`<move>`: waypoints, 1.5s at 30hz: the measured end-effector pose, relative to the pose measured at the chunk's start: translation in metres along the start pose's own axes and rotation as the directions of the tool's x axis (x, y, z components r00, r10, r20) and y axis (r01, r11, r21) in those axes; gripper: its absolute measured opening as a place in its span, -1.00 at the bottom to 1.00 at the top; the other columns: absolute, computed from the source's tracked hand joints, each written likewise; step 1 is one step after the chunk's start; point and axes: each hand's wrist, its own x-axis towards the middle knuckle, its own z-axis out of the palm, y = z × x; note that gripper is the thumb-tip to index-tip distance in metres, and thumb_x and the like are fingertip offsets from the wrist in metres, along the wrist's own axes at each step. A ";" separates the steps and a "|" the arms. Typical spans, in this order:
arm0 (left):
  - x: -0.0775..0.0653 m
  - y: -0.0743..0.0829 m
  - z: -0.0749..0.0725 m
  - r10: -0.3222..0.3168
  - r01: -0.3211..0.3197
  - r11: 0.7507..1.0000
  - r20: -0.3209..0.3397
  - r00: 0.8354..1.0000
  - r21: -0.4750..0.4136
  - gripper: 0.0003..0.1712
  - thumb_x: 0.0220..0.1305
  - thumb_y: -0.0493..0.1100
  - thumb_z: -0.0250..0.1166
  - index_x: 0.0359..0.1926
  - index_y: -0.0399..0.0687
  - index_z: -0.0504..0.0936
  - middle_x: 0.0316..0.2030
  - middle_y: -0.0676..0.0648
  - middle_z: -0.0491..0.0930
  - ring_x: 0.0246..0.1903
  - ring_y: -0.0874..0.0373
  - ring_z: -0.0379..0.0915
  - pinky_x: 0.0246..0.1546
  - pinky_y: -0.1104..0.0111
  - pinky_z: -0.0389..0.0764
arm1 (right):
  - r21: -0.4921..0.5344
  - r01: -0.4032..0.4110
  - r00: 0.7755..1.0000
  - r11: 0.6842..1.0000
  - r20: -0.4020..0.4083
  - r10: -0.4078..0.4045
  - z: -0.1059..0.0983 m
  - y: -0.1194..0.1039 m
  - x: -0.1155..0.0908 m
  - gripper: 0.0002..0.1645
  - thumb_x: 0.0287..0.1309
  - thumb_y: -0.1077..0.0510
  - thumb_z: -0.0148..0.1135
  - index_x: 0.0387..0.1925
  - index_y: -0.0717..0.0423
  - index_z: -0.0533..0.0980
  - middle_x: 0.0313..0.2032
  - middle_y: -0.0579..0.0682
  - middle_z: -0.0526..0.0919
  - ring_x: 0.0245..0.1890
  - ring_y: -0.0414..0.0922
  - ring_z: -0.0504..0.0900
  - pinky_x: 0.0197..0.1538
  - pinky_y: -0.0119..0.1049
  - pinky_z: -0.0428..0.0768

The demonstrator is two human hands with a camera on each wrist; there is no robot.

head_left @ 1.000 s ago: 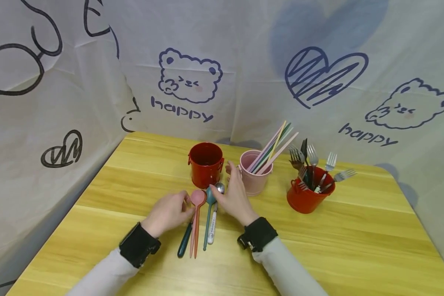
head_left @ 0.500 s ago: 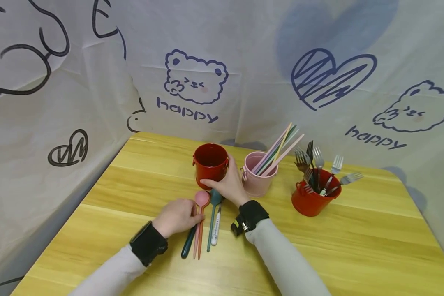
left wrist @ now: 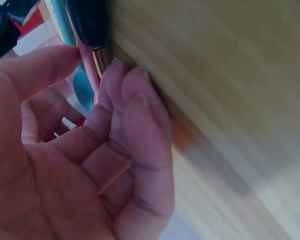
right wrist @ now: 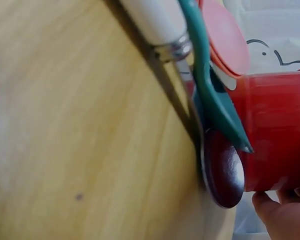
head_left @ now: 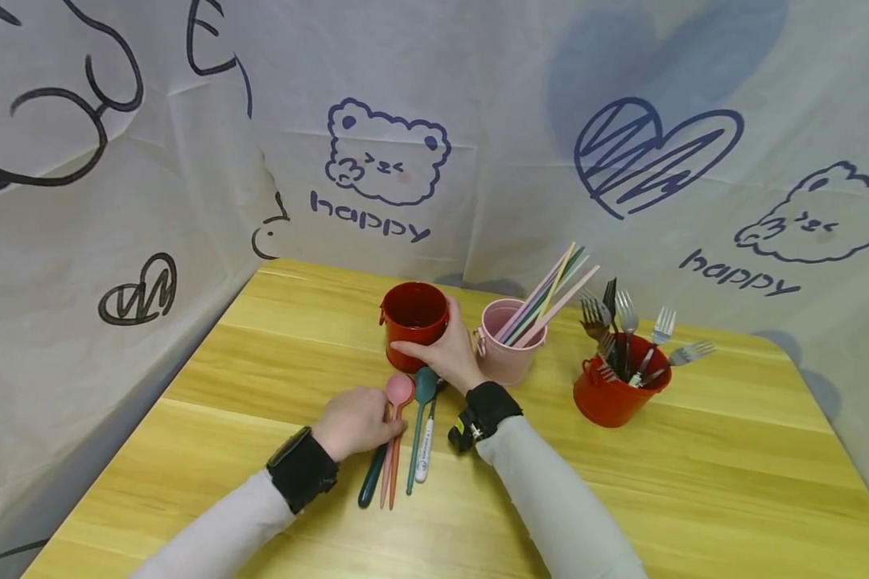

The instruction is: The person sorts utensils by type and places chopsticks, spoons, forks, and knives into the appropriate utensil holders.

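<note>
Several spoons lie side by side on the table. My left hand (head_left: pixel 351 422) has its thumb and curled fingers around the pink spoon (head_left: pixel 400 389) and the metal neck of the dark-handled spoon (left wrist: pixel 87 22). An orange spoon (head_left: pixel 395 474) lies partly under the pink one. Beside them are a teal spoon (head_left: pixel 425 386) and a white-handled metal spoon (head_left: pixel 423 452), whose bowl shows in the right wrist view. Behind the spoons, my right hand (head_left: pixel 452 354) grips the red bucket (head_left: pixel 404 338) on its right side, thumb across the front. No contents show inside that bucket.
A pink bucket (head_left: pixel 505 362) holding several coloured straws (head_left: pixel 546 293) stands just right of my right hand. Farther right, a tilted red bucket (head_left: pixel 608 400) holds several forks (head_left: pixel 626 310). A white cloth wall (head_left: pixel 507 193) with drawings rises behind the wooden table (head_left: pixel 724 474).
My right hand has moved from beside the spoon bowls to the red bucket and taken hold of it. My left fingers have closed in on the spoons. The head view has shifted slightly.
</note>
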 end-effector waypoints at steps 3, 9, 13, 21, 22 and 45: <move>0.001 0.000 0.000 -0.011 0.011 1.000 0.012 1.000 -0.020 -0.59 0.10 0.01 0.34 -0.72 -0.03 0.42 -0.80 0.08 0.25 -0.77 0.17 0.27 -0.73 0.39 0.15 | -0.008 0.005 1.000 1.000 0.001 -0.005 -0.001 0.001 -0.002 0.07 -0.21 -0.04 0.53 0.30 -0.13 0.12 0.21 -0.14 0.37 0.18 -0.18 0.32 0.22 -0.11 0.40; 0.000 -0.005 0.000 -0.038 0.041 0.995 0.032 0.999 -0.087 -0.67 0.09 -0.12 0.32 -0.70 -0.04 0.42 -0.76 0.07 0.27 -0.75 0.18 0.26 -0.72 0.41 0.19 | 0.006 0.009 1.000 1.000 0.016 -0.009 -0.005 -0.013 -0.010 0.06 -0.17 0.07 0.52 0.33 0.00 0.11 0.23 -0.01 0.36 0.21 -0.05 0.32 0.23 -0.03 0.38; 0.000 -0.010 -0.001 -0.047 0.052 0.989 0.038 0.998 -0.136 -0.63 0.16 -0.13 0.28 -0.73 -0.03 0.43 -0.78 0.08 0.26 -0.77 0.20 0.24 -0.73 0.43 0.18 | 0.020 0.024 0.999 1.000 0.022 -0.024 -0.010 -0.032 -0.017 0.03 -0.13 0.18 0.49 0.33 0.15 0.10 0.24 0.12 0.35 0.22 0.08 0.31 0.23 0.01 0.37; -0.008 -0.019 -0.008 -0.049 0.050 0.979 0.012 0.999 -0.198 -0.64 0.20 -0.14 0.29 -0.69 -0.07 0.44 -0.76 0.07 0.29 -0.74 0.20 0.26 -0.69 0.43 0.23 | 0.021 0.032 0.999 0.999 0.017 -0.032 -0.010 -0.030 -0.015 0.03 -0.14 0.17 0.49 0.33 0.12 0.11 0.23 0.07 0.36 0.21 0.04 0.33 0.22 0.03 0.37; -0.009 -0.020 -0.010 -0.049 0.049 0.979 0.005 0.999 -0.199 -0.65 0.20 -0.14 0.28 -0.68 -0.08 0.44 -0.75 0.06 0.30 -0.72 0.20 0.26 -0.68 0.42 0.23 | 0.018 0.032 0.999 0.999 0.016 -0.032 -0.009 -0.025 -0.013 0.04 -0.14 0.14 0.50 0.33 0.09 0.11 0.23 0.04 0.36 0.20 0.01 0.33 0.22 0.02 0.37; -0.010 -0.051 -0.063 0.040 -0.075 0.974 -0.164 0.986 -0.216 -0.81 0.25 -0.08 0.24 -0.43 -0.09 0.54 -0.52 0.02 0.53 -0.52 0.17 0.40 -0.43 0.29 0.43 | 0.015 0.046 0.998 0.999 0.046 -0.047 -0.013 -0.037 -0.018 0.03 -0.12 0.21 0.47 0.33 0.25 0.08 0.22 0.23 0.35 0.20 0.18 0.33 0.20 0.05 0.39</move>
